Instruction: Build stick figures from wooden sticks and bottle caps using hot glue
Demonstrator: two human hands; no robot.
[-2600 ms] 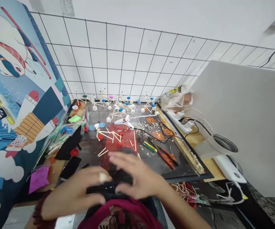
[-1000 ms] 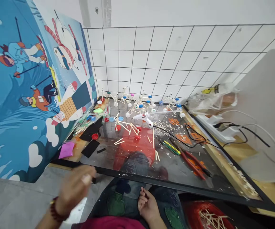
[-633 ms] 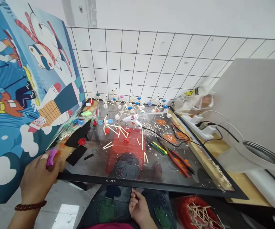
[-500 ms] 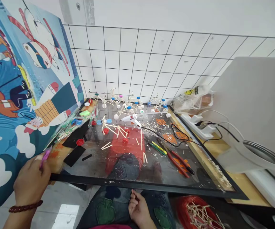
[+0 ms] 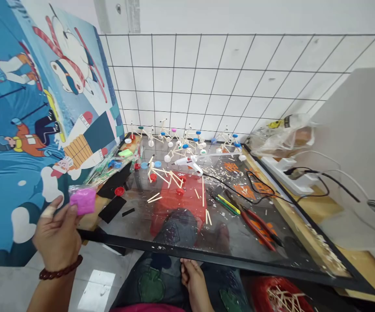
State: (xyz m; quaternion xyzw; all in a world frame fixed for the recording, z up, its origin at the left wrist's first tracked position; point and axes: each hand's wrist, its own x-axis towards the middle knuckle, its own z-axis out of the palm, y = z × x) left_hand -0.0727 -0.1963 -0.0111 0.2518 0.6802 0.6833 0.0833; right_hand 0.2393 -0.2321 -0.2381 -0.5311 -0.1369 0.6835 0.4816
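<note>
My left hand [image 5: 57, 236] is raised at the lower left, beside the table's near left corner, pinching a small clear bag of pink material [image 5: 82, 199] between thumb and fingers. A dark bead bracelet circles that wrist. My right hand [image 5: 194, 284] rests low on my lap below the glass tabletop's front edge [image 5: 180, 253], fingers loosely curled, nothing visible in them. On the glass lie wooden sticks [image 5: 154, 197], red bottle caps [image 5: 119, 190] and a half-built stick figure [image 5: 167, 177].
A white glue gun [image 5: 189, 162] with a black cord, red-handled pliers [image 5: 259, 223] and a yellow-green tool [image 5: 228, 203] lie on the glass. Several stick-and-cap models line the tiled back wall. A power strip [image 5: 281, 171] and plastic bag sit right. A cartoon poster board leans left.
My left hand reached to the table's left corner, took the pink bag and lifted it up and toward me. My right hand dropped to my lap and stayed there.
</note>
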